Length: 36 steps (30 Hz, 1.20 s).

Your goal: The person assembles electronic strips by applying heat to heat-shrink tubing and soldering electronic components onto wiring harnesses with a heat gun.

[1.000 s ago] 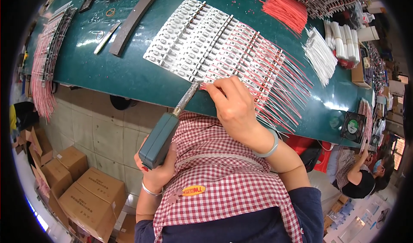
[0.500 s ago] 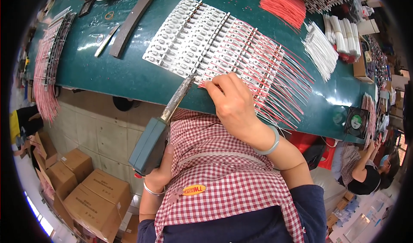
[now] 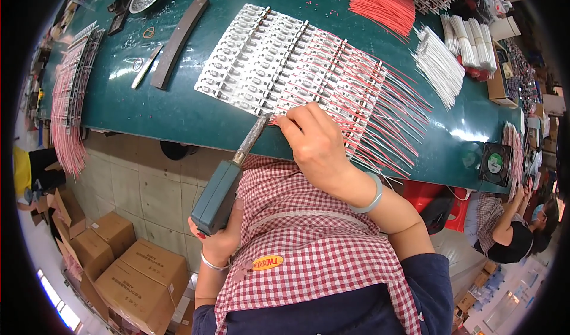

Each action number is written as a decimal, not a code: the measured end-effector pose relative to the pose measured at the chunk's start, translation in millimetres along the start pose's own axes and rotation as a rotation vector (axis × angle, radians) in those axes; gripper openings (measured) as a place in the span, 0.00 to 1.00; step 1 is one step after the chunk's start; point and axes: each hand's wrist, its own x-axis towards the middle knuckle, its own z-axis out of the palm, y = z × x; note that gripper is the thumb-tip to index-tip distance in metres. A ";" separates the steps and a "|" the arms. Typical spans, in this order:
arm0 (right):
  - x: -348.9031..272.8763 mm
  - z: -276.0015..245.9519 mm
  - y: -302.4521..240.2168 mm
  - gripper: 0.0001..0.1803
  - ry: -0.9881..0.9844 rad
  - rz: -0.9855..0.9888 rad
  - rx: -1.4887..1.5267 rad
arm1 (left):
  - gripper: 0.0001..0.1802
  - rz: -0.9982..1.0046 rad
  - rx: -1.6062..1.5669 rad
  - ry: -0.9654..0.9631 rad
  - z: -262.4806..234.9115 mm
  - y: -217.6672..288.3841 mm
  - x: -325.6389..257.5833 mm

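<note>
Green table [image 3: 133, 109]: white board panel [image 3: 291, 68] before me, probably light, stiff, fragile; take its edges.
Left hand [image 3: 224, 237]: wrapped around my soldering gun [image 3: 217, 197]; grip its body, likely heavy.
Right hand [image 3: 317, 145]: pinching flexible-looking red wire [image 3: 274, 120] at the panel's near edge.
Metal dish [image 3: 134, 6]: contents unclear to me.
Cartons [image 3: 142, 281]: insides hidden.

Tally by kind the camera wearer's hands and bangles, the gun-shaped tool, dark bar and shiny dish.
Left hand, right hand: 2
Left bangle, right bangle: 2
Gun-shaped tool: 1
Dark bar: 1
Shiny dish: 1
Total: 7
</note>
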 end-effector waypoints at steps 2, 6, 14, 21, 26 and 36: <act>0.1 -0.1 -0.7 0.08 0.002 0.002 0.003 | 0.11 0.021 0.020 0.004 0.9 1.5 1.4; 0.0 1.9 -0.5 0.08 0.008 0.001 0.010 | 0.10 0.036 0.031 0.001 1.4 1.6 2.2; 1.4 -0.1 -0.9 0.07 -0.008 -0.006 0.001 | 0.12 -0.041 0.023 -0.015 -3.4 -7.0 -5.7; 3.3 -0.9 -0.7 0.05 -0.012 0.004 -0.011 | 0.18 0.036 -0.078 -0.018 -4.8 -5.2 -5.1; 4.4 -4.5 -1.5 0.06 -0.011 0.023 0.025 | 0.19 -0.001 -0.167 0.015 -0.9 -2.1 0.0; 68.7 -48.2 120.5 0.11 0.085 0.066 -0.143 | 0.22 -0.101 -0.309 0.113 10.4 21.6 17.8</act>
